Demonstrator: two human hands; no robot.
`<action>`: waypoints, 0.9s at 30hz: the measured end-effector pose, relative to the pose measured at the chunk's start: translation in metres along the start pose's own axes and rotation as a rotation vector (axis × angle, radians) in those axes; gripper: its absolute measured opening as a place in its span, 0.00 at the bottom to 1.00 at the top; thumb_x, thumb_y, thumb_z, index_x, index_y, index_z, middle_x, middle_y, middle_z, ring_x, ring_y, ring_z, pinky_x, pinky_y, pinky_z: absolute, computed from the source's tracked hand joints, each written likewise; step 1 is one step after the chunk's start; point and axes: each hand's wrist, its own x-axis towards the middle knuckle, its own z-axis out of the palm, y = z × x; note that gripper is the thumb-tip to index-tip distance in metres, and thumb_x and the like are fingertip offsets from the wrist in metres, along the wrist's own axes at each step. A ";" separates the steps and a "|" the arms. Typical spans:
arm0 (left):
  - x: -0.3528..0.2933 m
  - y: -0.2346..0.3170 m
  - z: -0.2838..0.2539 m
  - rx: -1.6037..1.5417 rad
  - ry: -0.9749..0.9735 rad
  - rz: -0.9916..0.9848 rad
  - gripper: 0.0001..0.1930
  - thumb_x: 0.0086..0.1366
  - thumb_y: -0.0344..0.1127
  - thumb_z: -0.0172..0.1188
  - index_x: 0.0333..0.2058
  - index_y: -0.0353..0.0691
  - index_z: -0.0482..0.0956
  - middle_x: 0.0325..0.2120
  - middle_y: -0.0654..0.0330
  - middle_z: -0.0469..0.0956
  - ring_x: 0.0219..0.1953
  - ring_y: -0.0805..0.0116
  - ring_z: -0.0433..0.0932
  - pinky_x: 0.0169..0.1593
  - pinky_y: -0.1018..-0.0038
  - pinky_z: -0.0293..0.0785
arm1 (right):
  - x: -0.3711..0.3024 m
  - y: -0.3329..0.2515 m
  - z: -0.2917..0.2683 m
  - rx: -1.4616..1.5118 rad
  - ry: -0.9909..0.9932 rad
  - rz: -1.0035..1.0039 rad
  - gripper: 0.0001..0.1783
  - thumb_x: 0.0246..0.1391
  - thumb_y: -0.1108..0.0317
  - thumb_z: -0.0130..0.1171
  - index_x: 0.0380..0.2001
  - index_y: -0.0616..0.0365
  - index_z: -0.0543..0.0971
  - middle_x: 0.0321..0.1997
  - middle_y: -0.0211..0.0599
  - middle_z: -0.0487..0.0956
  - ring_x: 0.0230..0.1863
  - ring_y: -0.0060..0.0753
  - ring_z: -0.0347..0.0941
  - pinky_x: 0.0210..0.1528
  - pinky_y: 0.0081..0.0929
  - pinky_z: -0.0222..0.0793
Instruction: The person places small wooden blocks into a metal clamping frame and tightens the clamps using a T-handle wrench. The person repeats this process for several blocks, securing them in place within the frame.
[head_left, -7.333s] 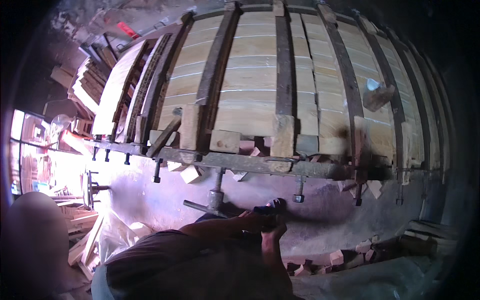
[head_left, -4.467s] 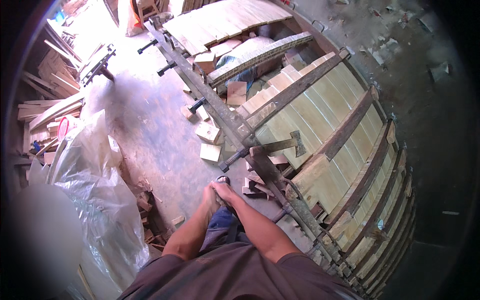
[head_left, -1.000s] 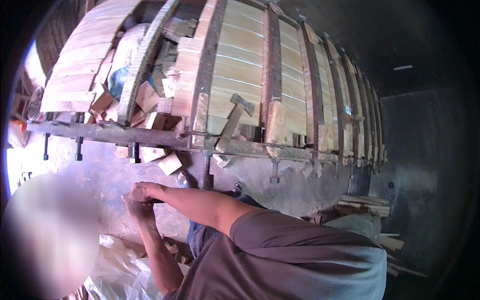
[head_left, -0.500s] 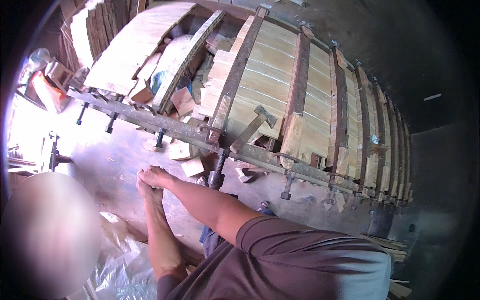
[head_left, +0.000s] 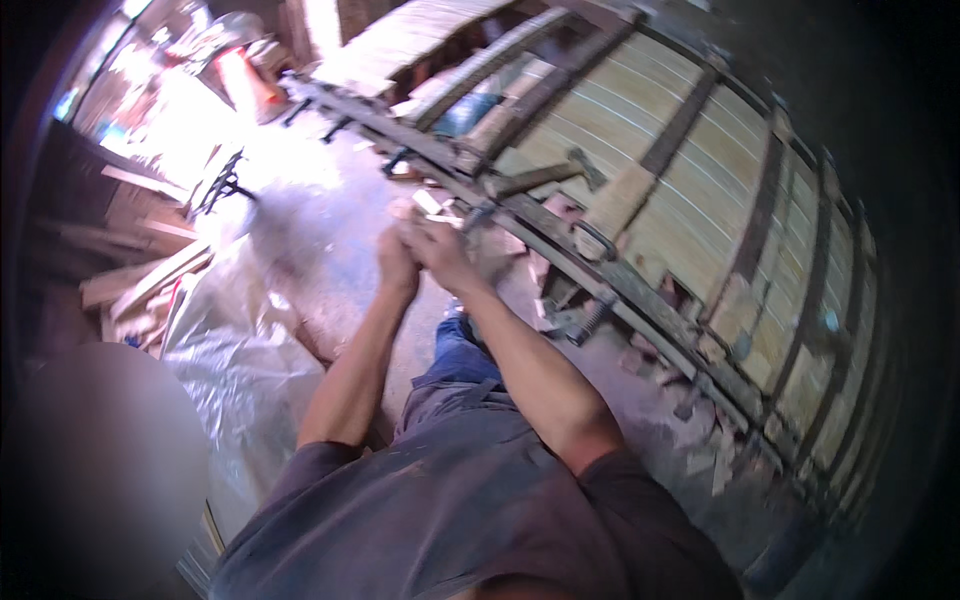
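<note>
My left hand (head_left: 396,268) and my right hand (head_left: 441,252) are raised together in front of me, fingers curled and touching each other. Motion blur hides whether anything lies between them. A small pale wood piece (head_left: 430,203) shows just above the fingers. Just beyond the hands a long dark metal clamp bar (head_left: 560,245) runs diagonally along the lower edge of a big panel of pale glued boards (head_left: 690,190), which is held by dark cross rails. A wooden wedge block (head_left: 618,200) sits against the bar.
A crumpled clear plastic sheet (head_left: 235,350) lies on the floor at my left, with wood offcuts (head_left: 140,290) beyond it. A threaded clamp screw (head_left: 590,320) sticks out below the bar. Wood scraps (head_left: 715,460) litter the dusty floor at the right.
The view has swung and tilted, so the panel now sits at the upper right. My two hands have stayed together and now show higher, closer to the clamp bar.
</note>
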 end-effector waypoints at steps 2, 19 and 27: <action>-0.003 0.019 0.006 -0.273 -0.078 -0.096 0.19 0.70 0.43 0.45 0.25 0.39 0.78 0.19 0.65 0.74 0.21 0.77 0.70 0.25 0.77 0.64 | -0.006 -0.019 -0.009 -0.138 0.010 -0.011 0.20 0.63 0.57 0.52 0.29 0.66 0.76 0.25 0.40 0.76 0.29 0.24 0.71 0.33 0.30 0.66; 0.083 -0.015 -0.006 -0.921 -1.507 -0.252 0.23 0.71 0.44 0.48 0.56 0.34 0.73 0.50 0.56 0.76 0.52 0.66 0.73 0.56 0.68 0.68 | -0.021 -0.040 0.029 -0.328 0.639 0.275 0.05 0.52 0.74 0.57 0.32 0.62 0.74 0.30 0.31 0.75 0.33 0.26 0.70 0.39 0.26 0.67; 0.075 -0.041 -0.002 -0.818 -1.802 -0.038 0.30 0.54 0.31 0.62 0.57 0.32 0.69 0.51 0.54 0.76 0.54 0.67 0.70 0.58 0.66 0.66 | 0.016 -0.045 0.068 -1.062 0.736 0.112 0.08 0.47 0.77 0.54 0.33 0.63 0.76 0.34 0.45 0.75 0.40 0.47 0.72 0.45 0.38 0.68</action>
